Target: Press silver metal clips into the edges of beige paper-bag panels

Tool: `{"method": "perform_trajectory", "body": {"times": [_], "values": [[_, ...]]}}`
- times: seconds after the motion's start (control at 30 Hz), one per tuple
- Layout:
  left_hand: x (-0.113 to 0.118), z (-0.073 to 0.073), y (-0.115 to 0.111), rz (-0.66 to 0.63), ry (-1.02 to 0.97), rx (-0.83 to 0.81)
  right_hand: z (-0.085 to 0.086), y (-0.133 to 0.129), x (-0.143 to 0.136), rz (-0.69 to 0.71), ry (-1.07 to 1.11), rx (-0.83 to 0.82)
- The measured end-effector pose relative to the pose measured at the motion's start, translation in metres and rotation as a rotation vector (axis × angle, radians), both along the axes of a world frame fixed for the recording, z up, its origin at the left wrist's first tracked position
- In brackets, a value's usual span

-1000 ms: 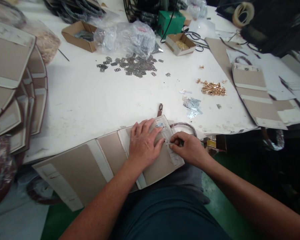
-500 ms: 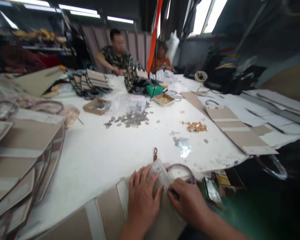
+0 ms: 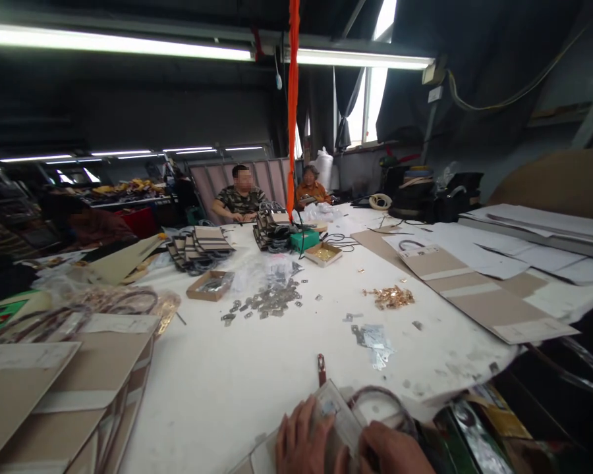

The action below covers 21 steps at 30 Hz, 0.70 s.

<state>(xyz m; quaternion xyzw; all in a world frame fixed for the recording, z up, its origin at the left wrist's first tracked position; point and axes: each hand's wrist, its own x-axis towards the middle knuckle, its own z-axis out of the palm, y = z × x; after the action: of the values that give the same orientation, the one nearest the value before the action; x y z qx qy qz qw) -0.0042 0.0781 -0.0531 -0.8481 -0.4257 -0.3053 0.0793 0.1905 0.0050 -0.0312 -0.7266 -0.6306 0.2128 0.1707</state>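
Note:
A beige bag piece [image 3: 339,416] lies at the table's near edge, with a whitish strip along its top and a brown looped handle [image 3: 383,394] beyond it. A small brown strap tab with a metal end [image 3: 321,370] sticks out past its far corner. Flat on the piece rests my left hand [image 3: 304,438], fingers stretched out. My right hand [image 3: 393,451] is closed at the strip's right side, fingers curled; whatever is between them is hidden. Both hands are cut off by the lower frame edge.
Loose silvery plates [image 3: 375,339], gold-coloured fittings [image 3: 393,297] and grey metal pieces [image 3: 269,299] lie on the white table [image 3: 217,382]. Stacked bag panels [image 3: 113,355] stand left; another panel [image 3: 467,289] lies right. Small open boxes [image 3: 323,255] sit farther back. Two people sit at the far end.
My view has tilted upward, so the table and hands sit lower in the picture. Both hands stay at the same part of the bag piece.

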Motion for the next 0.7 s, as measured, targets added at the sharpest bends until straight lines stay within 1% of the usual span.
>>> {"method": "perform_trajectory", "body": {"times": [0.13,0.23,0.37,0.57,0.63,0.7], "values": [[0.001,0.014,-0.007,-0.027,-0.068,-0.052,0.032,0.0,-0.011,-0.065,-0.063,-0.012],[0.0,0.022,-0.009,-0.042,-0.026,-0.071,0.047,0.001,-0.015,-0.066,-0.09,0.009],[-0.003,0.025,-0.007,-0.094,0.072,-0.067,0.05,0.003,-0.016,-0.053,-0.145,-0.008],[-0.004,0.024,-0.002,-0.097,0.08,-0.057,0.049,0.007,-0.014,-0.035,-0.129,-0.002],[-0.004,0.023,0.0,-0.106,0.079,-0.043,0.054,0.009,-0.01,-0.051,-0.086,-0.014],[-0.004,0.022,0.001,-0.11,0.079,-0.039,0.063,0.011,-0.002,-0.042,0.018,-0.035]]}}
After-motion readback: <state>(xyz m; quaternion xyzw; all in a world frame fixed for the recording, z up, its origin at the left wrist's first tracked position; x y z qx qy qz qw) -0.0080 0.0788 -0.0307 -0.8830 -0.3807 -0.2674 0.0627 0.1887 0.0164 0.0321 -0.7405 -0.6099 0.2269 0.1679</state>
